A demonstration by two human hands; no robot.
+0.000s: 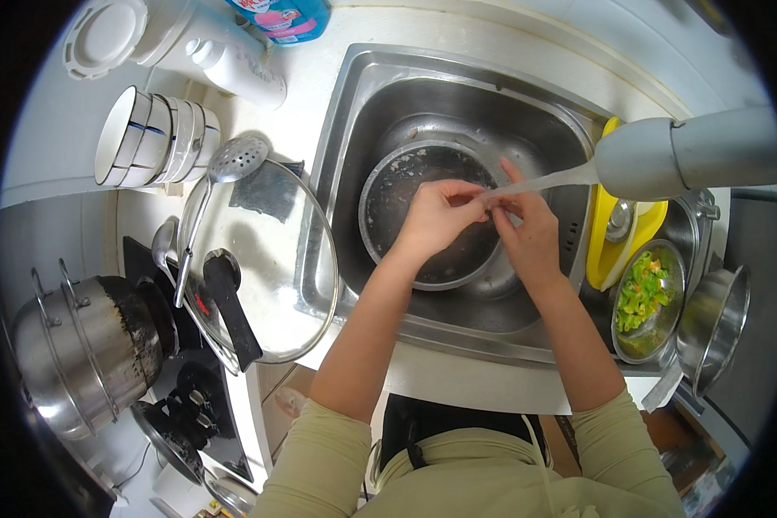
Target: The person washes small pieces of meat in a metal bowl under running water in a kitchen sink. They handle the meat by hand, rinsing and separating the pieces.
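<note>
Water [557, 180] streams from the grey faucet [641, 158] onto both hands over the stainless steel sink [375, 110]. My left hand [437, 217] has its thumb and fingers pinched together at the stream, almost touching the other hand. My right hand [528, 230] is bent beside it, one finger raised. Something small may be between the fingertips; water and fingers hide it, so I cannot tell what either hand holds. Below the hands, a round dark metal pan [388, 201] with pale scraps stuck to its inside rests on the sink's bottom.
Right of the basin stand a yellow basket [599, 259], a metal bowl of chopped green vegetables [644, 294] and an empty steel bowl [712, 330]. At left lie a glass lid [285, 337], a slotted ladle [239, 158], stacked bowls [149, 139] and a steel pot [71, 356] by the stove.
</note>
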